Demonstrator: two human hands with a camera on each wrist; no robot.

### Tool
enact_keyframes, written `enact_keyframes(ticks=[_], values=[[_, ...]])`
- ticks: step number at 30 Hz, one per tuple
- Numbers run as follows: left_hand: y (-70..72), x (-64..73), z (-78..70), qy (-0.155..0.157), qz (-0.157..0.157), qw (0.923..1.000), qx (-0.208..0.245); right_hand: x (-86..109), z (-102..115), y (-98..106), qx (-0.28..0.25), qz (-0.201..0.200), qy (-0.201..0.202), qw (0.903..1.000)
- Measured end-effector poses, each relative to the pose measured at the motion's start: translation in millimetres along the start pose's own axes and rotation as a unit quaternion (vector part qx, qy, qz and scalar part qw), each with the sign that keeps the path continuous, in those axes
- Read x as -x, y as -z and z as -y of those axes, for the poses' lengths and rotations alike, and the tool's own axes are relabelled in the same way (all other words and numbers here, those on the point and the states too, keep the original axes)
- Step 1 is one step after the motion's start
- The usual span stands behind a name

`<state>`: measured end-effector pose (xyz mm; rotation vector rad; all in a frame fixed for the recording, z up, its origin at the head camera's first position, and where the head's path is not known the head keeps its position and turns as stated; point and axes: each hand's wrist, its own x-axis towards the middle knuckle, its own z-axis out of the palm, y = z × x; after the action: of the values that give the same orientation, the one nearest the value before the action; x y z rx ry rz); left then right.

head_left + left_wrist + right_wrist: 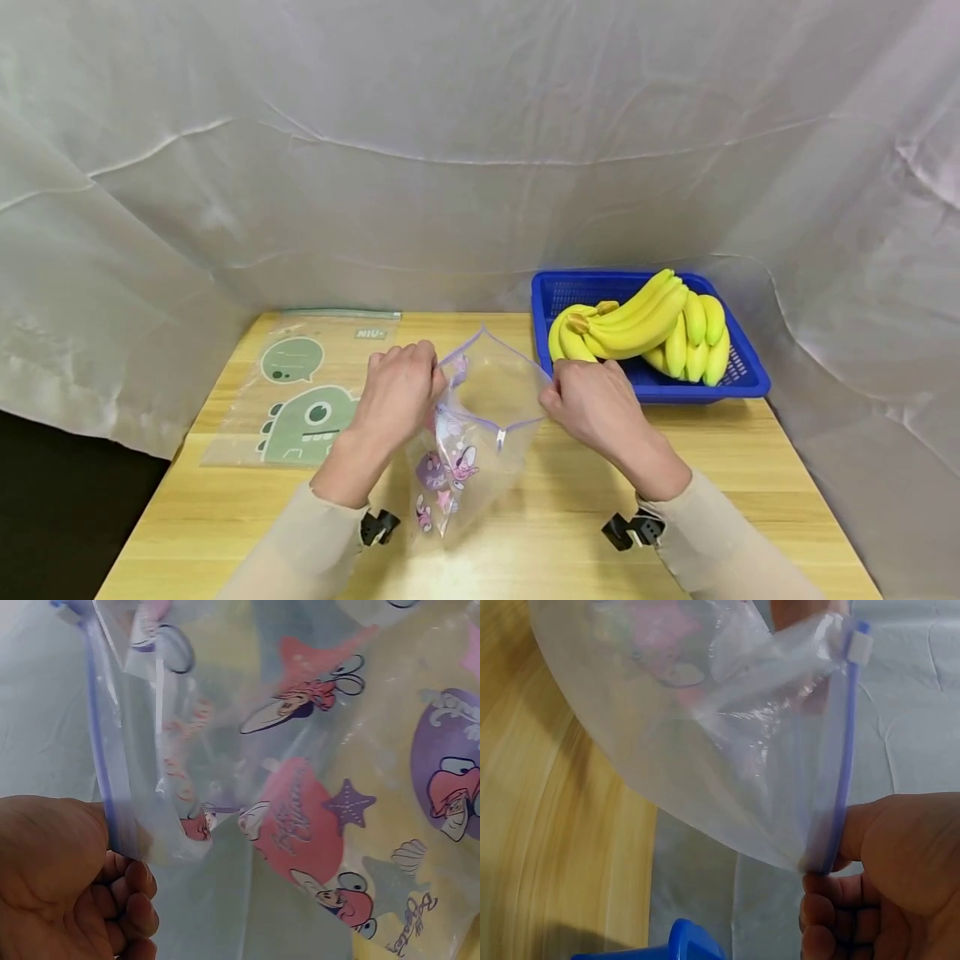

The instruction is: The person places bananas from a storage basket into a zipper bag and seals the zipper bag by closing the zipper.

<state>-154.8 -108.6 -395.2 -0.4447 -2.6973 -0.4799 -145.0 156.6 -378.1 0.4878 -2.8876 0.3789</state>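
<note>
A clear zip bag (480,467) printed with pink and purple cartoon figures hangs between both hands, its purple-edged mouth spread wide. My left hand (401,387) pinches one corner of the mouth, thumb against curled fingers. At the opposite corner my right hand (596,408) pinches the rim the same way. A white slider (860,648) sits on the purple zip, at the near side of the mouth. In the left wrist view the printed side of the bag (300,825) shows starfish and shells. Nothing shows inside the bag.
A blue basket (750,379) holding several bunches of bananas (637,325) stands at the back right, close beyond the right hand. A second zip bag (300,417) with a green dinosaur print lies flat at the left on the wooden table (750,500). Grey cloth (450,208) walls the back and sides.
</note>
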Motion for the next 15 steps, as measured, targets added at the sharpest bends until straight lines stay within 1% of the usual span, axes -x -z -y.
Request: enact_keyframes(ticks=[3,8,10,15], values=[[5.2,-1.4,-2.7,0.020,0.014,0.9996,0.012,-0.8,-1.8,-2.4,-0.005,0.007,-0.008,0.9999],[5.6,-1.9,-7.9,0.035,0.042,0.9981,0.027,-2.8,-2.4,-7.0,-0.035,0.019,-0.006,0.9992],[4.7,-1.6,-9.4,0.038,0.044,0.9978,0.033,-3.5,-2.6,-8.5,-0.043,0.016,-0.005,0.9989],[3.6,-1.2,-11.2,0.041,0.037,0.9975,0.043,-5.0,-7.4,-9.4,-0.058,-0.010,0.003,0.9983]])
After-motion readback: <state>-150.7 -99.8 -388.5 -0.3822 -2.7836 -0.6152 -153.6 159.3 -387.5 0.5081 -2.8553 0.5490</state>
